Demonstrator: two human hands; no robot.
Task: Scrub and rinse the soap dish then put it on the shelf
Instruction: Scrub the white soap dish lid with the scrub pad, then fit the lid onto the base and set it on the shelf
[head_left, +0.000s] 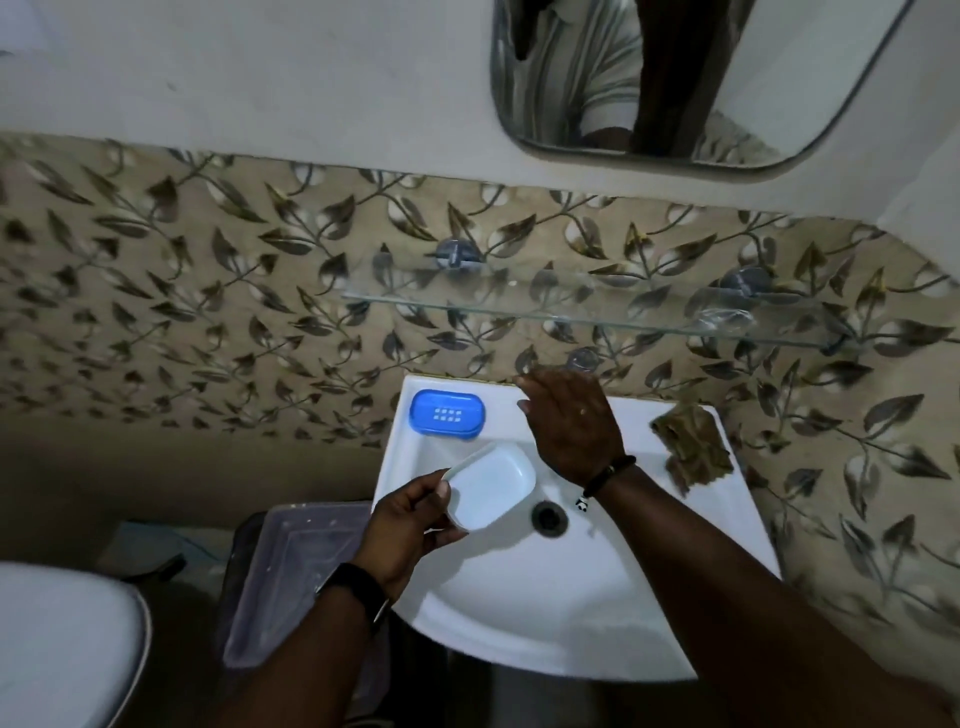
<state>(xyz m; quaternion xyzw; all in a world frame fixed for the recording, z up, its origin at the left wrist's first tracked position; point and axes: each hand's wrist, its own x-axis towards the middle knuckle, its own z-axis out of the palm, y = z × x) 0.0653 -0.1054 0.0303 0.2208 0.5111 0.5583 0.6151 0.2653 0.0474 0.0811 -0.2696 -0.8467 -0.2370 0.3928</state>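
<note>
Left hand (410, 525) pinches the smooth white plastic dish (493, 486) by its near end, tilted over the sink (519, 623) bowl, likely for rinsing. Right hand (571, 421), fingers flat and together, reaches to the sink's back edge, presumably for water. Blue slotted insert (448, 413) rests on its back-left rim; glass shelf (519, 312) hangs above.

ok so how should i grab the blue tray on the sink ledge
Probably from above: pinch the blue tray across its narrow width, at the near and far long rims. It lies flat on the sink ledge by the wall, so nothing blocks the top.
</note>
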